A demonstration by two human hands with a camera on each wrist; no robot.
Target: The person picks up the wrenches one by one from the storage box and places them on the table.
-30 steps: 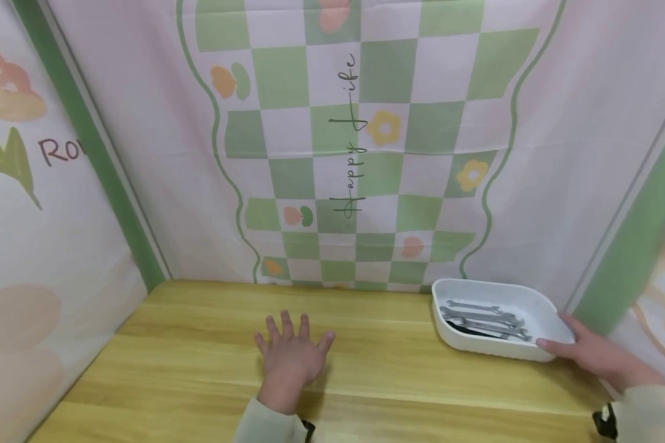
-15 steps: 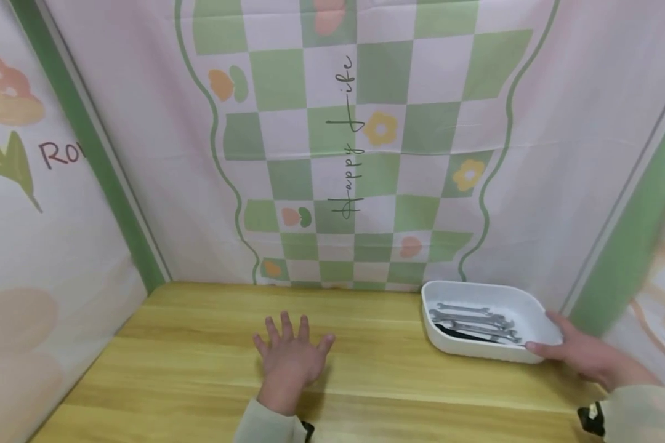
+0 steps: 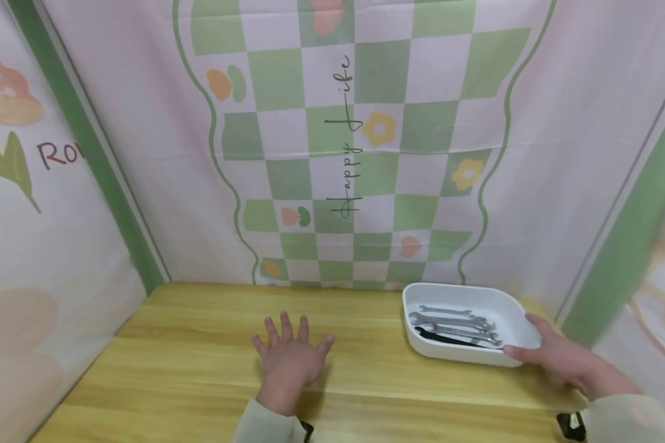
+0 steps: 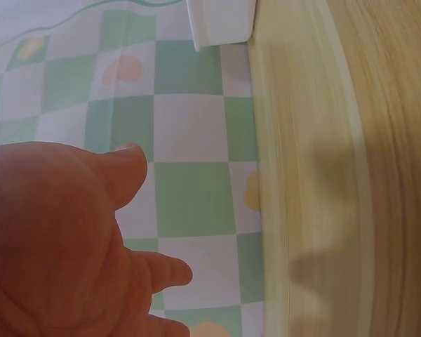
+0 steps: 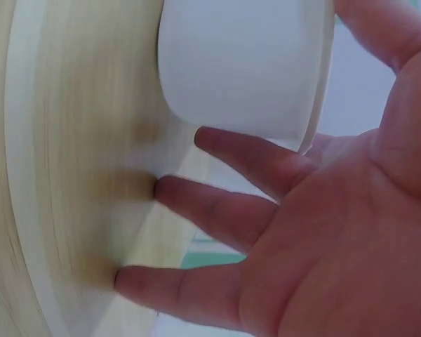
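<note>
A white plastic container (image 3: 460, 355) stands on the table at the right, holding several silver wrenches (image 3: 449, 320) and a dark one (image 3: 443, 338). My right hand (image 3: 568, 363) grips its right end, thumb at the near rim and fingers round the far side. In the right wrist view, three fingers of the right hand (image 5: 323, 210) extend beside and below the container (image 5: 238, 63), tips close to the tabletop. My left hand (image 3: 290, 363) is spread, palm down, over the middle of the table, holding nothing; the left wrist view shows its thumb and fingers (image 4: 63, 239) apart.
The wooden table (image 3: 210, 394) meets a hanging cloth (image 3: 377, 215) with green checks along its back edge. More printed cloth (image 3: 50, 246) hangs at the left, and a green strip (image 3: 615, 264) stands at the right. Dark bands circle both wrists.
The container and my right hand have slid left along the table, a little nearer the middle. My left hand has stayed in place. The head view has shifted slightly.
</note>
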